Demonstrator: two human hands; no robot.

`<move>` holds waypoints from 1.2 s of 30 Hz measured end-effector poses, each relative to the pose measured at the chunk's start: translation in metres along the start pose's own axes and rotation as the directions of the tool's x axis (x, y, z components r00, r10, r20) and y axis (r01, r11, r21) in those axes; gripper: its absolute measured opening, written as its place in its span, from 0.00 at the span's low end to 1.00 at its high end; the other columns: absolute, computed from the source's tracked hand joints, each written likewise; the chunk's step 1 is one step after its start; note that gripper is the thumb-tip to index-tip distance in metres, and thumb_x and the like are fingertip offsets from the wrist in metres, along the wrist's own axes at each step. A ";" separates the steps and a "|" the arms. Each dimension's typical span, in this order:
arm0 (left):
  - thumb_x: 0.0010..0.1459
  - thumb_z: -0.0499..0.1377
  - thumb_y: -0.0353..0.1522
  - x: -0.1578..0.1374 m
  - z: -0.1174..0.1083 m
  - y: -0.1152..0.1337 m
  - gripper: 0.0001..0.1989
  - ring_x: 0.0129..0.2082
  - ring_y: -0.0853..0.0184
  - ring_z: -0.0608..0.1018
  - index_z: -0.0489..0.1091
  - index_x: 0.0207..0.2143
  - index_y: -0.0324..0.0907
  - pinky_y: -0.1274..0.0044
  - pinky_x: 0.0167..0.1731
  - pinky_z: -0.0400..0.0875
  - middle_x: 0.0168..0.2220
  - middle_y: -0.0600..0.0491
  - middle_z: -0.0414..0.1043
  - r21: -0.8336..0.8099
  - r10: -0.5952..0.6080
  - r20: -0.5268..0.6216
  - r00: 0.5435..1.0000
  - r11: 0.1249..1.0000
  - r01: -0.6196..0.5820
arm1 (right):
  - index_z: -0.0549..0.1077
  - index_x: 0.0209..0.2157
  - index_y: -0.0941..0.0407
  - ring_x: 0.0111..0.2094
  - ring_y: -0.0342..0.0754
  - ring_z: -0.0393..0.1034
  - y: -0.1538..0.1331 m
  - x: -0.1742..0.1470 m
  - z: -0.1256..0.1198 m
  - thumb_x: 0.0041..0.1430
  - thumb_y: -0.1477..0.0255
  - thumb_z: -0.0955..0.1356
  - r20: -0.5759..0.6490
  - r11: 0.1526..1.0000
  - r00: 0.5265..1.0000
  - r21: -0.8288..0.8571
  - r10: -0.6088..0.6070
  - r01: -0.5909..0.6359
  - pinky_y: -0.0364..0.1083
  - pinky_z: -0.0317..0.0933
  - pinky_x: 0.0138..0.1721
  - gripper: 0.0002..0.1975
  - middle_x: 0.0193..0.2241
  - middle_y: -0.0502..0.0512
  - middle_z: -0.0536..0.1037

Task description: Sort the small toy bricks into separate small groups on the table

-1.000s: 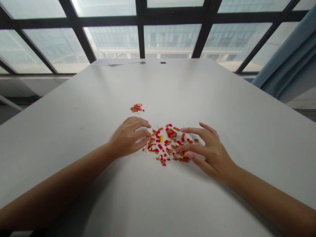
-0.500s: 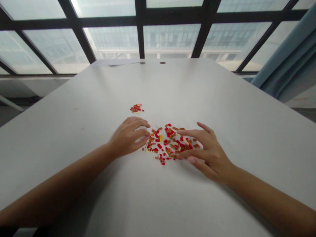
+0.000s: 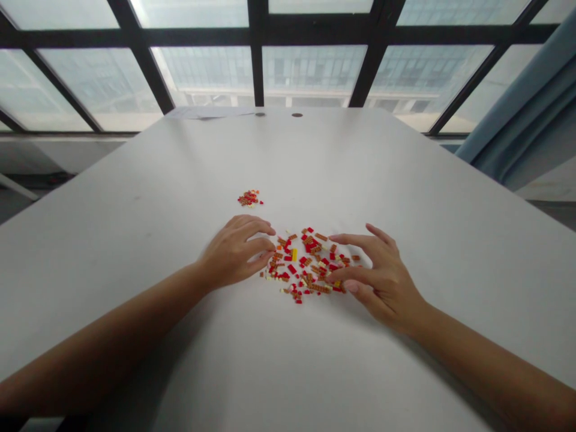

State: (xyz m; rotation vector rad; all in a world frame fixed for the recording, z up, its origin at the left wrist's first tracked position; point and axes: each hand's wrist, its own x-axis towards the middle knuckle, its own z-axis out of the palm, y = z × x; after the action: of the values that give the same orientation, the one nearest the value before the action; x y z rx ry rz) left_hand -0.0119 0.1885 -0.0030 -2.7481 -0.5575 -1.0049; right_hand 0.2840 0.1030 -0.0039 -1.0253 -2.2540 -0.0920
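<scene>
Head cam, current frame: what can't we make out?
All in the head view:
- Bare left hand: whether it grips a piece; its own curled fingers hide that.
- Scattered small red, brown and cream plastic bricks: any behind the bare right hand are hidden by it.
- Small far heap of red and brown pieces: too small to count.
- Blue fabric curtain: cut off by the right edge.

The white table is viewed from the wearer's head — forward and down. The left hand and right hand are framed near, the windows farther off.
</scene>
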 end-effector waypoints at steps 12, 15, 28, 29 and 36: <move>0.64 0.61 0.28 0.000 0.003 -0.001 0.01 0.47 0.62 0.80 0.72 0.38 0.43 0.68 0.50 0.72 0.43 0.49 0.79 -0.016 -0.003 0.017 1.000 1.000 0.003 | 0.81 0.45 0.47 0.56 0.55 0.69 0.008 -0.002 0.003 0.73 0.56 0.55 0.072 0.998 0.995 0.001 0.069 -0.070 0.66 0.50 0.64 0.26 0.55 0.59 0.75; 0.63 0.62 0.28 0.000 0.003 -0.001 0.02 0.47 0.62 0.80 0.72 0.38 0.43 0.68 0.50 0.72 0.43 0.49 0.79 -0.014 -0.004 0.017 1.000 1.000 0.004 | 0.80 0.48 0.47 0.56 0.55 0.70 0.008 -0.002 0.003 0.73 0.58 0.55 0.034 0.997 0.996 0.006 0.080 -0.080 0.66 0.51 0.63 0.24 0.54 0.60 0.76; 0.64 0.61 0.28 0.000 0.001 0.001 0.02 0.47 0.62 0.79 0.72 0.38 0.43 0.69 0.50 0.72 0.43 0.50 0.79 -0.016 -0.010 0.017 1.000 1.000 0.010 | 0.83 0.38 0.46 0.54 0.54 0.71 0.004 -0.004 -0.001 0.73 0.58 0.56 0.016 0.997 0.997 -0.011 0.078 -0.078 0.68 0.51 0.63 0.25 0.53 0.58 0.77; 0.64 0.61 0.28 0.000 0.001 0.001 0.02 0.47 0.62 0.80 0.72 0.38 0.43 0.68 0.50 0.72 0.43 0.50 0.79 -0.016 -0.010 0.016 1.000 1.000 0.010 | 0.83 0.39 0.46 0.54 0.54 0.71 0.004 -0.004 -0.001 0.73 0.58 0.56 0.019 0.997 0.997 -0.013 0.076 -0.076 0.68 0.51 0.63 0.25 0.53 0.58 0.77; 0.64 0.61 0.28 -0.001 0.001 0.001 0.02 0.47 0.62 0.79 0.72 0.38 0.43 0.68 0.50 0.72 0.43 0.50 0.79 -0.006 -0.005 0.015 1.000 1.000 0.005 | 0.82 0.44 0.46 0.56 0.56 0.70 0.004 -0.004 0.002 0.73 0.57 0.54 -0.014 0.981 0.982 -0.035 0.189 -0.189 0.67 0.54 0.62 0.27 0.53 0.59 0.76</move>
State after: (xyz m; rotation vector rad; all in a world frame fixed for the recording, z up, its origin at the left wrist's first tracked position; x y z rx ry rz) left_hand -0.0117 0.1875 -0.0044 -2.7633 -0.5649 -0.9889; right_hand 0.2878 0.1034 -0.0084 -1.2498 -2.1408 -0.0564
